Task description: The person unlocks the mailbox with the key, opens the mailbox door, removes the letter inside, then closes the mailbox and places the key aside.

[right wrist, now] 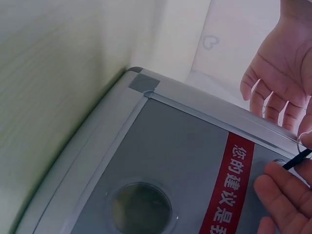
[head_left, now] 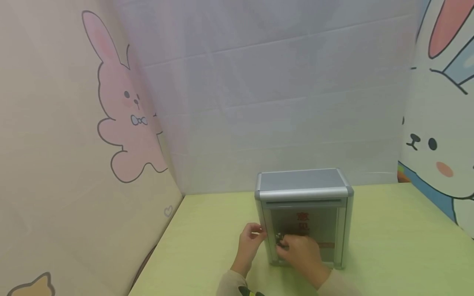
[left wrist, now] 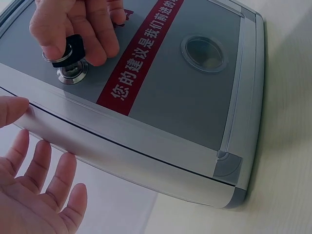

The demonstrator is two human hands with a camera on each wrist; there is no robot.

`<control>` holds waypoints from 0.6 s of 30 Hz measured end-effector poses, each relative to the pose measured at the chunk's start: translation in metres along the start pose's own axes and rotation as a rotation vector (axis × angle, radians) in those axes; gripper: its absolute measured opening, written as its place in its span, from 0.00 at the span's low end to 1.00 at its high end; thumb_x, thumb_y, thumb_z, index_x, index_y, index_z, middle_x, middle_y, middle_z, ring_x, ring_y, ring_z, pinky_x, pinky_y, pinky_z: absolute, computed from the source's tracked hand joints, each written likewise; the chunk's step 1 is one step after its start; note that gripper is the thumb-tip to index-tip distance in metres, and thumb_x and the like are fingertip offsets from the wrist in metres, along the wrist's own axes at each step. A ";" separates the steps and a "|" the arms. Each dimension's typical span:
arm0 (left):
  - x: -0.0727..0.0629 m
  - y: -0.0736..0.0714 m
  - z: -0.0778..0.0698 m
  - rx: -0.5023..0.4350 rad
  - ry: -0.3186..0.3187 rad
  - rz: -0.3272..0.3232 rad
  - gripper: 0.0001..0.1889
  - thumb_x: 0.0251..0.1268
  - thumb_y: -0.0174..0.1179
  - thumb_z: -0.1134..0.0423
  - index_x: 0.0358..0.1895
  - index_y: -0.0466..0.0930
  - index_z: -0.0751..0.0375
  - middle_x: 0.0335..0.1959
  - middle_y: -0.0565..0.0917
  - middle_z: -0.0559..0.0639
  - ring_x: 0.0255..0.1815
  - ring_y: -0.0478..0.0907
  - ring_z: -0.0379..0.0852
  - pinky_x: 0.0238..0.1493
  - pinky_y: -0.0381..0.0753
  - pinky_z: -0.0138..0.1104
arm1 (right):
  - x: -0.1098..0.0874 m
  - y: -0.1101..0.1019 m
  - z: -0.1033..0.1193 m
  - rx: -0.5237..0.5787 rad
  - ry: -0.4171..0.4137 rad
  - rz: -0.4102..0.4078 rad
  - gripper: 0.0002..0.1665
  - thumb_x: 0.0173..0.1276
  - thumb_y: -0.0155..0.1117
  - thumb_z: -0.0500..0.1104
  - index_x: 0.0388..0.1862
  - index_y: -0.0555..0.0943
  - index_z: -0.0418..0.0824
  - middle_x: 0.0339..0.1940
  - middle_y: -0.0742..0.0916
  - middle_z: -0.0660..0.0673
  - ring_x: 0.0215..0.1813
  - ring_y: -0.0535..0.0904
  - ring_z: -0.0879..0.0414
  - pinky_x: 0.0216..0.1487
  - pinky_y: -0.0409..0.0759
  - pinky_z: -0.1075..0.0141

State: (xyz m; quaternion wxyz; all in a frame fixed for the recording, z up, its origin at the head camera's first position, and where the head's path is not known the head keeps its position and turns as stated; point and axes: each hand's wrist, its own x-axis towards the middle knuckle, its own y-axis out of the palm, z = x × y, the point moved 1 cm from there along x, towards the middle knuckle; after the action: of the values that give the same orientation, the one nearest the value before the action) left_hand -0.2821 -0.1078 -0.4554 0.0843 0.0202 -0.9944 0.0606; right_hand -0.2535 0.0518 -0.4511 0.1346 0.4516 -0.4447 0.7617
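A grey metal suggestion box [head_left: 301,181] with silver edges and red lettering stands upright on the table. My right hand [head_left: 301,251] is at its front panel, pinching a black-headed key [left wrist: 75,47] between thumb and fingers. The key sits in a round silver lock [left wrist: 73,74] near the panel's left edge, and a thin metal ring hangs from it. At the box's left side is my left hand [head_left: 249,243], its thumb [left wrist: 14,108] touching the front edge by the seam. Its other fingers are loosely extended, fingertips right at the side wall.
The pale yellow-green table [head_left: 214,218] spreads around the box. A white cloth wall [head_left: 259,102] rises behind, with a pink rabbit [head_left: 126,115] printed at the left and a white rabbit [head_left: 437,123] at the right. A round window [left wrist: 204,53] sits low on the front panel.
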 end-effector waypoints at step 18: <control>-0.012 -0.001 -0.027 -0.007 -0.004 0.029 0.08 0.58 0.58 0.76 0.40 0.70 0.72 0.37 0.76 0.49 0.34 0.71 0.40 0.38 0.72 0.35 | -0.002 -0.004 0.009 0.511 0.546 0.227 0.06 0.49 0.66 0.36 0.19 0.77 0.40 0.18 0.83 0.49 0.17 0.64 0.66 0.21 0.71 0.71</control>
State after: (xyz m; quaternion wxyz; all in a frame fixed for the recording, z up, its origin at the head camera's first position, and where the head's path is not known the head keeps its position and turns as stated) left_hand -0.2663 -0.1046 -0.4312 0.0816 0.0055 -0.9950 0.0581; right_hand -0.2449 0.0470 -0.4486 0.0459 0.1992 -0.2354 0.9501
